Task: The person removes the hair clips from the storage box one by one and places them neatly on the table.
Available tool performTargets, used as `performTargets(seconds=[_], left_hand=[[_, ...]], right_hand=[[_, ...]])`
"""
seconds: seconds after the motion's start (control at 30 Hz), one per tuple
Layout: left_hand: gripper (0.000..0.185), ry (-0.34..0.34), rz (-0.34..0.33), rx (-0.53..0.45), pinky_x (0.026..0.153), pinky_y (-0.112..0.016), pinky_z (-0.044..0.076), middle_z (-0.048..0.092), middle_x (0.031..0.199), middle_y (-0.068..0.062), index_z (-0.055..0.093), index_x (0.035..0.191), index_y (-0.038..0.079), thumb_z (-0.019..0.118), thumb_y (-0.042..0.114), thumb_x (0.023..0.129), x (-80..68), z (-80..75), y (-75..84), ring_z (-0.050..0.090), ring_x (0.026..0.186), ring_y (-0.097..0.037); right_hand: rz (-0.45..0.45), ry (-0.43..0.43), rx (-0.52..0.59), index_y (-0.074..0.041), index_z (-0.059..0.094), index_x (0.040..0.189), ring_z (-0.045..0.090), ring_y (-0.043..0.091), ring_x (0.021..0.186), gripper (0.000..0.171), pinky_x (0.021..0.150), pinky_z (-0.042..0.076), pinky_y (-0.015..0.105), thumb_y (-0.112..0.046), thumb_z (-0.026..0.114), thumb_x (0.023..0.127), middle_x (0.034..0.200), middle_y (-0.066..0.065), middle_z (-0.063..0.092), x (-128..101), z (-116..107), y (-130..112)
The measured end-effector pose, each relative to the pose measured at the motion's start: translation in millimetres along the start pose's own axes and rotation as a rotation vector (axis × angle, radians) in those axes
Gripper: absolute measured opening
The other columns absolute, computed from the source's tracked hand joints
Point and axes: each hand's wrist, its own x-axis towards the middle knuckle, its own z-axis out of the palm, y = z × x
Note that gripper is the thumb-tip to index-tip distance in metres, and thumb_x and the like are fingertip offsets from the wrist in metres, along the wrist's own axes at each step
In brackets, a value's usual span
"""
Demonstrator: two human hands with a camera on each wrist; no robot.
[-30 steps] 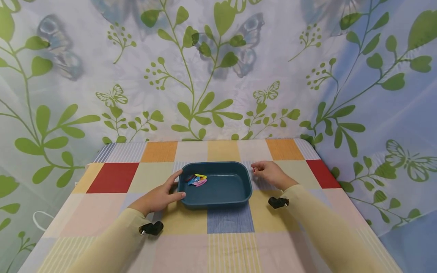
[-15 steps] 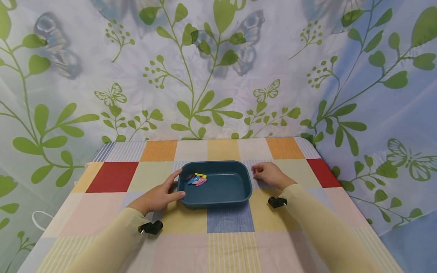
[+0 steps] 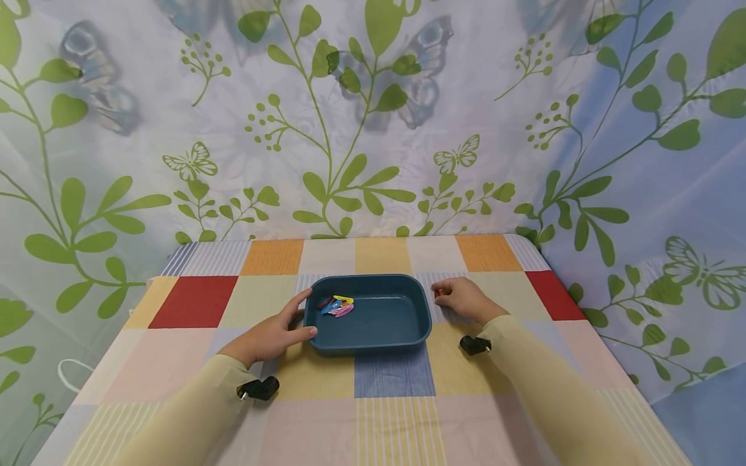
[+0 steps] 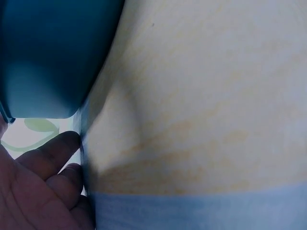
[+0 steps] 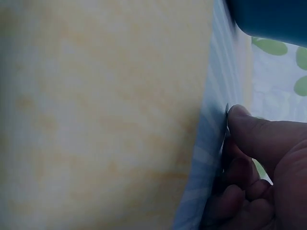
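**user1:** On the checkered tablecloth (image 3: 186, 304) sits a blue tray (image 3: 379, 323) mid-table, with colourful clips (image 3: 336, 305) in its far-left corner. Left hand (image 3: 271, 336) lies relaxed against its left rim.

**user2:** Right hand (image 3: 463, 299) just beside the tray's right edge, fingers curled, pinching something small and red (image 3: 436, 293). Can't tell what it is.

No words, labels, brands or numbers can be read anywhere. The curtain (image 3: 373, 116) bears only printed leaves and butterflies, and the tablecloth (image 3: 384, 421) only coloured squares.
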Motion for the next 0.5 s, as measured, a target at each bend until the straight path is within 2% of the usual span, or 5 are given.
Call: performTargets(seconds=[0.33, 0.5], left_hand=[[0.091, 0.003, -0.004, -0.007, 0.119, -0.072, 0.033, 0.036, 0.168, -0.024, 0.008, 0.169, 0.039, 0.067, 0.051, 0.1, -0.1, 0.7, -0.3, 0.036, 0.155, -0.047], [0.092, 0.006, -0.005, -0.005, 0.118, -0.072, 0.033, 0.037, 0.168, -0.024, 0.008, 0.169, 0.039, 0.067, 0.052, 0.1, -0.2, 1.3, -0.4, 0.036, 0.155, -0.047]], right_hand=[[0.008, 0.02, 0.02, -0.003, 0.069, 0.138, 0.056, 0.02, 0.09, 0.04, 0.084, 0.046, 0.036, -0.014, 0.071, 0.1, 0.092, 0.004, 0.066, -0.6, 2.3, 1.9], [-0.004, 0.023, 0.018, -0.002, 0.068, 0.139, 0.055, 0.018, 0.086, 0.041, 0.08, 0.044, 0.033, -0.014, 0.072, 0.1, 0.086, 0.002, 0.062, 0.6, 3.4, 5.9]])
